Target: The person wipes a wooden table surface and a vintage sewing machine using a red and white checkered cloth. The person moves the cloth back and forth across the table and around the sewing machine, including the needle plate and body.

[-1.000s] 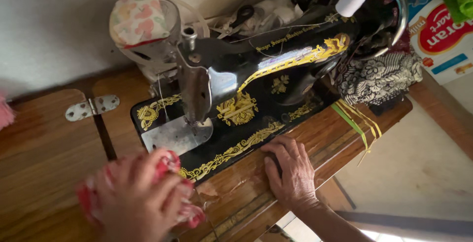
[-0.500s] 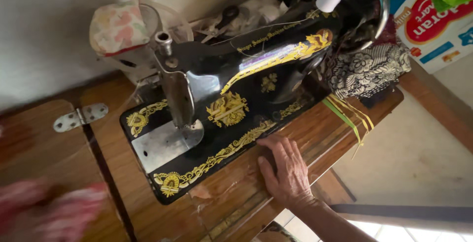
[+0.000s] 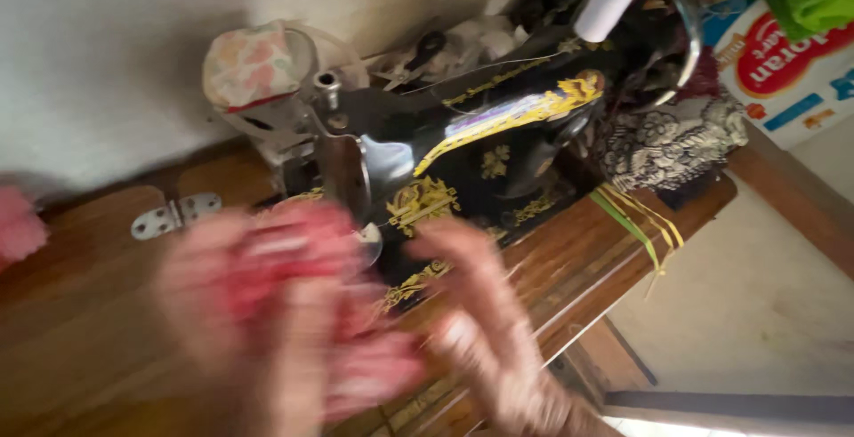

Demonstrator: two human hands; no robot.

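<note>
Both my hands blurred above the bench [image 3: 80, 330]: left hand [image 3: 240, 312] clenched around red cloth [image 3: 294, 259] before the black sewing machine [image 3: 463, 161]; right hand's [image 3: 480, 312] fingers indistinct. Next, I judged, spreading cloth under the needle.

A blurred red-and-white cloth [image 3: 302, 259] is bunched up over the black sewing machine's [image 3: 480, 148] bed.
</note>
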